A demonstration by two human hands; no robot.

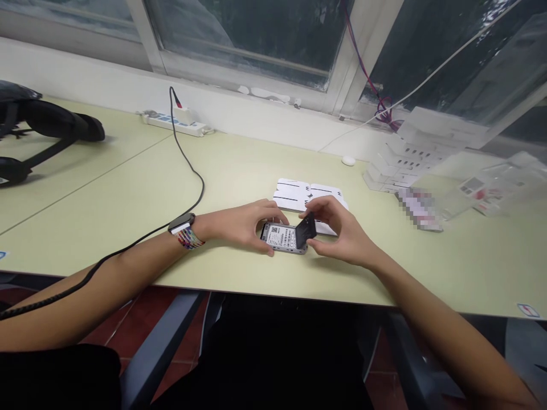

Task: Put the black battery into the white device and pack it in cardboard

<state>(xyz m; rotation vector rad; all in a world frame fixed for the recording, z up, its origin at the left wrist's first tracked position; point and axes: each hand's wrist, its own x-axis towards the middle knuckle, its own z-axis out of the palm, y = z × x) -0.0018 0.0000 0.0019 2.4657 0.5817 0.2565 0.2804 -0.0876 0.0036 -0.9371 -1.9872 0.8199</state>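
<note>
Silver-edged rectangular device (280,237) centre frame on pale-yellow tabletop (239,162), long axis left-right; left hand (241,225) clasps left end. Right hand (344,233) pinches tilted black rectangular plate (306,229) at right end, perhaps attached.

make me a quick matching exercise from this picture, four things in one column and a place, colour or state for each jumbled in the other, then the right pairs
1. black piece
2. wristband
3. power strip
4. labelled device

A. near the white wall
B. lying flat, left hand around one end
C. tilted up, in the right hand
D. multicoloured

Pairs: 1-C, 2-D, 3-A, 4-B
</note>
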